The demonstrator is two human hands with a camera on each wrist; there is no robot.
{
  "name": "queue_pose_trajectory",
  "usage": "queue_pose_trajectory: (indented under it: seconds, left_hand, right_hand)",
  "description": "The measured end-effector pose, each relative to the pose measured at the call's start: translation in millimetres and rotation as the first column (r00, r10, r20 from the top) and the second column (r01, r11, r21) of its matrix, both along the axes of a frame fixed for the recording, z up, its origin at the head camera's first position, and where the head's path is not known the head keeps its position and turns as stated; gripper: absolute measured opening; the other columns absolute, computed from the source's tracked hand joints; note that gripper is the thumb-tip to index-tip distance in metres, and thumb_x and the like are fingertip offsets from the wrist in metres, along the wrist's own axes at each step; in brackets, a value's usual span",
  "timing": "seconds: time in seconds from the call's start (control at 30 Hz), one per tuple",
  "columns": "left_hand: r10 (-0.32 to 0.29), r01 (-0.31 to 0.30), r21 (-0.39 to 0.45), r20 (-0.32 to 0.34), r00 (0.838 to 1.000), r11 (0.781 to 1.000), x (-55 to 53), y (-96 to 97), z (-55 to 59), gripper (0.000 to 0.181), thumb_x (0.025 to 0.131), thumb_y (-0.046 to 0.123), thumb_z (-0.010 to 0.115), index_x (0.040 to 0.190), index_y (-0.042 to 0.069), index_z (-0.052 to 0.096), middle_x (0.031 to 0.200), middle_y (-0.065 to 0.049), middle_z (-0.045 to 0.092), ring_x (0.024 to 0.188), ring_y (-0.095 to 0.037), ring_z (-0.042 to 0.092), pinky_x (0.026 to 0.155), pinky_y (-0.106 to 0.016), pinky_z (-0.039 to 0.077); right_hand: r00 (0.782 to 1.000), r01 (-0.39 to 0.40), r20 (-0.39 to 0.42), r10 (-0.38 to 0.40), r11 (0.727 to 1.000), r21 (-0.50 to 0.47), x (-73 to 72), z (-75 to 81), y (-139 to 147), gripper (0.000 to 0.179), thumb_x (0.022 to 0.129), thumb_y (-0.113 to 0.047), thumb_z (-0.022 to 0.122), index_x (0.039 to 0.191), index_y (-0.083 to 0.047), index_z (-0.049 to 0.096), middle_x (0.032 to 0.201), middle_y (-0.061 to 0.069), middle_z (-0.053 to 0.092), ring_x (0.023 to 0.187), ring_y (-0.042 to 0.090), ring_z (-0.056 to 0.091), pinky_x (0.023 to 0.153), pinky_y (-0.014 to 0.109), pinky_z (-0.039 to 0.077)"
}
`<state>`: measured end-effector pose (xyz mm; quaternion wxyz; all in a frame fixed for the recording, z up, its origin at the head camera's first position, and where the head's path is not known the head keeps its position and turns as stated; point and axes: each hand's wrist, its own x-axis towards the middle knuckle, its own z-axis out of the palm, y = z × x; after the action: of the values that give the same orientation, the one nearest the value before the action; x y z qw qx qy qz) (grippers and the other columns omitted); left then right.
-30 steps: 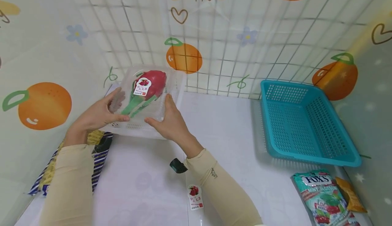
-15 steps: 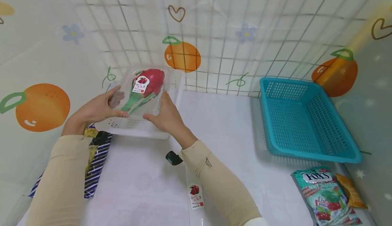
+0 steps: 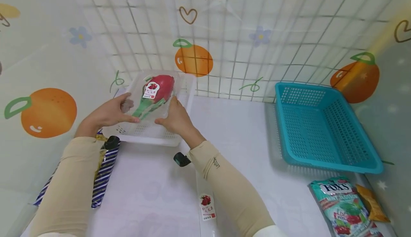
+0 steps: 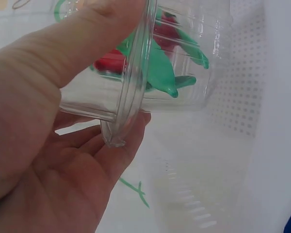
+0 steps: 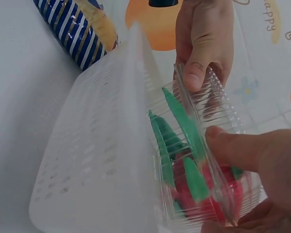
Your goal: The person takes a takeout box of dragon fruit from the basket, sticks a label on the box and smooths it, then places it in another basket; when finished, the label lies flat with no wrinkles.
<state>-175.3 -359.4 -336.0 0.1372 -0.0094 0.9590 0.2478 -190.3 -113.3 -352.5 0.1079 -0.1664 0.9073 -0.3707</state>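
Note:
In the head view a clear plastic clamshell box with a sticker on its lid holds a red dragon fruit with green leaf tips. My left hand grips the box's left side, thumb on top. The opposite side is held by my right hand, its thumb on the rim in the right wrist view. The box is tilted within the top of a white perforated basket, at the far left of the table. Whether its underside touches the basket floor is hidden.
A blue-striped packet lies under my left forearm. At the right stands a turquoise basket, with a green Fox's candy bag and an orange packet in front. A dragon-fruit sticker shows beside my right sleeve. A printed curtain backs the table.
Both hands have lowered the box slightly into the white basket, and more of the basket's front rim shows. The head view has shifted a little. Both hands keep their grip.

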Motion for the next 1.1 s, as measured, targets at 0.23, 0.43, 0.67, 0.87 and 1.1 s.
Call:
queue_pose_trajectory:
  seconds: [0.23, 0.43, 0.67, 0.87, 1.1]
  left_hand:
    - [-0.004, 0.004, -0.032, 0.000, 1.000, 0.999, -5.0, 3.3, -7.6, 0.131, 0.078, 0.060, 0.082, 0.162, -0.004, 0.005, 0.154, -0.041, 0.033, 0.140, -0.055, 0.037, 0.113, -0.071, 0.032]
    - [-0.017, 0.017, -0.053, 0.006, 1.000, 0.998, -9.1, 3.7, -14.4, 0.123, 0.083, 0.050, 0.083, 0.161, -0.006, 0.007, 0.152, -0.040, 0.037, 0.139, -0.054, 0.039, 0.114, -0.069, 0.032]
    - [-0.021, 0.022, -0.107, 0.009, 1.000, 0.994, -14.6, 6.0, -17.8, 0.119, 0.084, 0.047, 0.083, 0.159, -0.009, 0.010, 0.150, -0.039, 0.039, 0.140, -0.054, 0.038, 0.115, -0.067, 0.031]
    - [-0.007, 0.010, -0.119, 0.025, 1.000, 0.993, -16.6, 8.3, -17.3, 0.123, 0.082, 0.053, 0.082, 0.159, -0.010, 0.010, 0.153, -0.040, 0.035, 0.142, -0.056, 0.034, 0.116, -0.068, 0.030]
    - [0.001, 0.003, -0.099, 0.045, 0.999, 0.995, -19.9, 7.7, -21.7, 0.121, 0.083, 0.048, 0.082, 0.159, -0.009, 0.008, 0.152, -0.041, 0.036, 0.141, -0.055, 0.037, 0.115, -0.068, 0.032]
  right_hand:
    - [1.000, 0.007, 0.025, -0.007, 1.000, 0.013, -6.5, -6.2, -2, 0.104, 0.088, -0.035, 0.081, 0.161, 0.002, 0.017, 0.161, 0.014, 0.040, 0.144, 0.027, 0.045, 0.118, 0.036, 0.041]
    - [0.999, 0.004, 0.038, -0.006, 0.999, 0.043, -10.0, -11.6, -4, 0.100, 0.087, -0.034, 0.082, 0.158, 0.004, 0.022, 0.156, 0.016, 0.046, 0.140, 0.027, 0.050, 0.116, 0.036, 0.044]
    - [0.998, 0.016, 0.052, -0.021, 0.996, 0.090, -15.4, -16.5, -6, 0.096, 0.087, -0.035, 0.082, 0.156, 0.003, 0.027, 0.152, 0.016, 0.051, 0.135, 0.027, 0.054, 0.113, 0.035, 0.047]
    - [0.999, 0.017, 0.048, -0.022, 0.996, 0.089, -18.9, -16.3, -7, 0.093, 0.086, -0.033, 0.083, 0.154, 0.003, 0.030, 0.149, 0.016, 0.053, 0.133, 0.027, 0.055, 0.112, 0.035, 0.047]
    - [0.999, 0.019, 0.045, -0.024, 0.993, 0.114, -19.3, -16.0, -9, 0.091, 0.086, -0.032, 0.083, 0.152, 0.004, 0.032, 0.147, 0.017, 0.055, 0.133, 0.028, 0.056, 0.112, 0.035, 0.047]
